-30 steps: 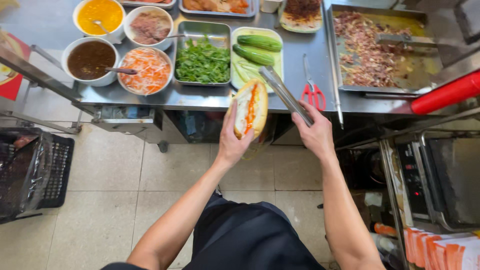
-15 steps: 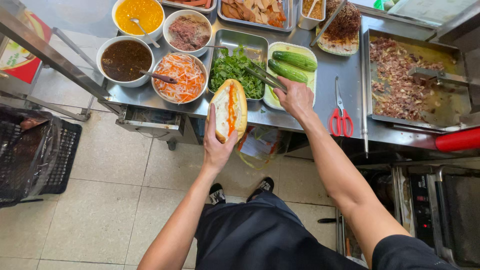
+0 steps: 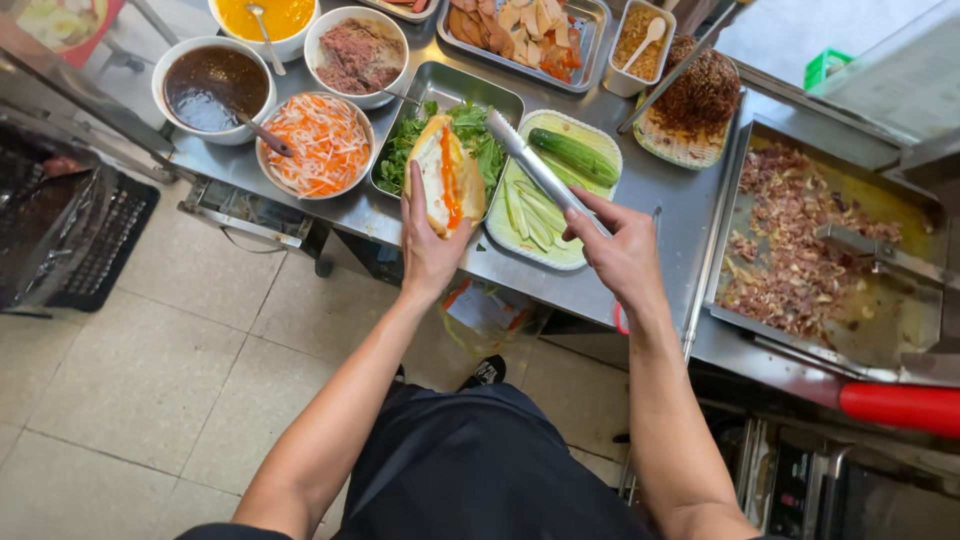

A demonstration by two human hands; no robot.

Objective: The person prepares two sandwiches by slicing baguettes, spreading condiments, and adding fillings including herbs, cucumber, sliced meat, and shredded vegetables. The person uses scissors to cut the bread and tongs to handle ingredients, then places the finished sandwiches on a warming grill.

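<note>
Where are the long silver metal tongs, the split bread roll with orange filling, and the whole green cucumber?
long silver metal tongs (image 3: 530, 160), head view, middle of the arms.
split bread roll with orange filling (image 3: 445, 185), head view, the open filled cut.
whole green cucumber (image 3: 573, 156), head view, middle of its skin.

On the desk (image 3: 640, 190), the tray of greens (image 3: 410, 150) sits left of the dish of cucumber (image 3: 560, 170). The filled roll (image 3: 445, 180) is over the greens, the tongs (image 3: 540, 170) over the cucumber. Left of the greens stands the bowl of shredded vegetables (image 3: 318, 143), with the sauce bowl (image 3: 213, 88) farther left. The griddle pan (image 3: 830, 250) lies at the right. The tray of sliced meat (image 3: 520, 35) lies far behind.
</note>
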